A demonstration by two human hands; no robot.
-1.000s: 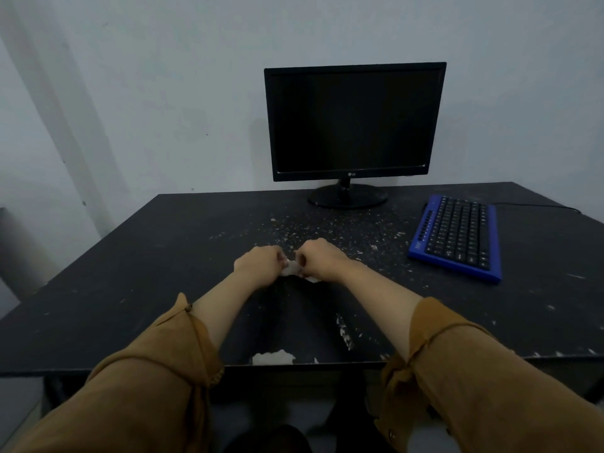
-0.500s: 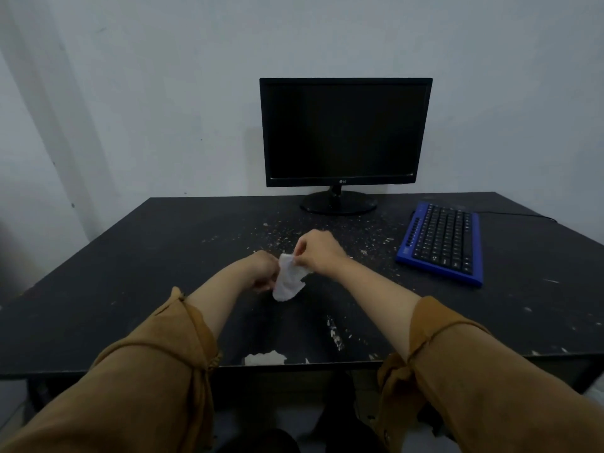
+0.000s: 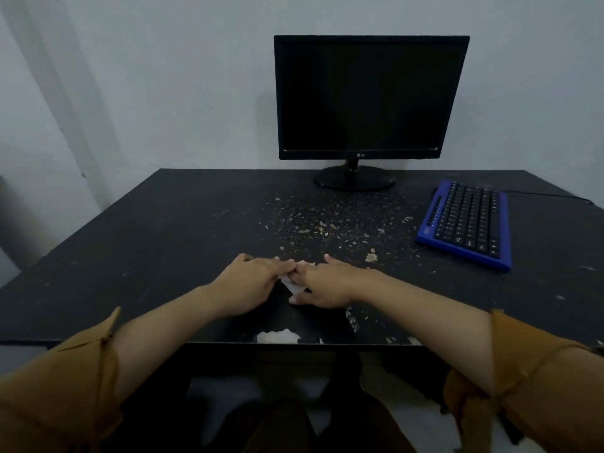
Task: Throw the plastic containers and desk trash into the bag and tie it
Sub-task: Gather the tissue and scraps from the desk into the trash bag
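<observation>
Two bare hands meet at the middle of a matte black surface (image 3: 163, 230), forearms reaching out of rolled mustard-brown sleeves (image 3: 81, 380). The left hand (image 3: 248, 286) lies palm down with fingers loosely curled, and the right hand (image 3: 323, 282) lies flat, thumb pointing inward. Their fingertips touch over a small scrap of white tissue (image 3: 294, 287), thin, crumpled and roughly triangular. The tissue sits between the hands, mostly hidden under the fingers, with one pointed corner showing beside the right thumb. Whether either hand pinches the tissue or only presses it down cannot be told.

From the hands toward 12 o'clock, the dark top is scuffed and speckled with pale crumbs and flakes (image 3: 327, 223), thickest in front of the monitor stand. At 6 o'clock, along the near edge, the black coating has chipped away, leaving an irregular white patch (image 3: 277, 336).

At 1 o'clock stands a glossy black flat monitor (image 3: 369, 96), screen dark, on an oval foot. At 2 o'clock lies a rectangular keyboard (image 3: 464, 223) with a bright blue frame and black keys.
</observation>
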